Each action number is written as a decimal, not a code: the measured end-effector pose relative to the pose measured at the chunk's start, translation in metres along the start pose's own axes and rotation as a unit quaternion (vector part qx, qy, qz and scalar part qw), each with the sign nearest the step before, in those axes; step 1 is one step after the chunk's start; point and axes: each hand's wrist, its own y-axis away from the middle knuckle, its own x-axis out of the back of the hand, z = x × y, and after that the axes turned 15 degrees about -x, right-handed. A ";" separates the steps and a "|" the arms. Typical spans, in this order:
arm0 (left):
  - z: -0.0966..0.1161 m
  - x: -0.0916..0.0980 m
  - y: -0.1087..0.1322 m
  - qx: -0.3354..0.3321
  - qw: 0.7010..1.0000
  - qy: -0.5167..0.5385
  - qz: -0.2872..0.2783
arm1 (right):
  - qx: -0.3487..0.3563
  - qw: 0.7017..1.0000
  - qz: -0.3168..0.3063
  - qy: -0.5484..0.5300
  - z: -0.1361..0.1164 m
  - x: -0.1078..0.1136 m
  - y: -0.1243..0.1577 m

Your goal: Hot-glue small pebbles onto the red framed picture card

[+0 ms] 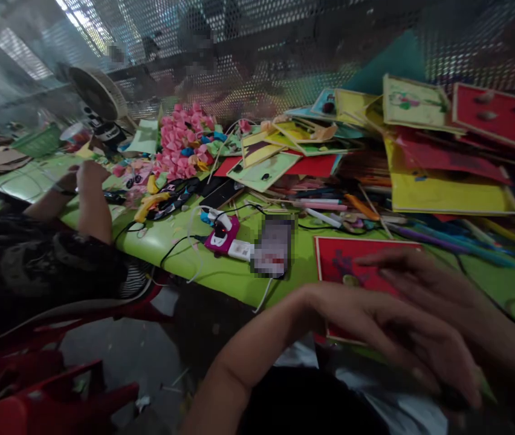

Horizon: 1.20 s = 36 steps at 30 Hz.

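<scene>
A red card (343, 260) with a dark drawing lies at the near edge of the lime-green table (185, 254). My right hand (425, 281) reaches in from the right and lies over the card, fingers stretched out flat toward the left. In front of it, my left hand (393, 332) crosses over the card's near edge. Its fingers are extended and drooping to the right, smeared by motion. A small dark thing (454, 399) sits under its fingertips; I cannot tell what it is.
Another person in dark clothes sits at the left with a forearm (92, 205) on the table. A fan (97, 93), pink paper flowers (182, 142), a power strip (239, 249), pens (325, 205) and stacked coloured cards (443, 187) crowd the table. Red chairs (58, 386) stand at lower left.
</scene>
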 end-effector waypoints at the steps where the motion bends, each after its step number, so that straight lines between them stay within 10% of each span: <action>1: 0.000 0.003 -0.004 0.021 0.999 0.009 -0.047 | 0.025 0.998 -0.043 0.044 -0.007 -0.007 -0.007; 5: -0.004 0.014 -0.015 0.065 0.987 -0.013 -0.145 | 0.106 0.972 -0.163 0.132 -0.023 -0.036 -0.039; 17: -0.030 0.020 -0.011 0.092 0.992 -0.004 -0.084 | 0.156 0.946 -0.199 0.202 -0.030 -0.077 -0.076; 23: -0.036 0.015 0.000 -0.042 0.996 -0.082 -0.015 | 0.141 0.961 -0.162 0.172 -0.030 -0.066 -0.070; 29: -0.008 0.012 0.002 -0.002 0.998 -0.029 -0.047 | 0.053 0.990 -0.035 0.127 -0.029 -0.023 -0.043; 32: -0.002 0.003 0.009 -0.061 0.991 -0.036 0.116 | -0.004 0.995 0.076 0.066 -0.024 -0.002 -0.025; 36: -0.015 -0.001 0.012 -0.179 0.889 -0.152 0.393 | -0.031 0.985 0.162 -0.056 -0.002 0.021 -0.010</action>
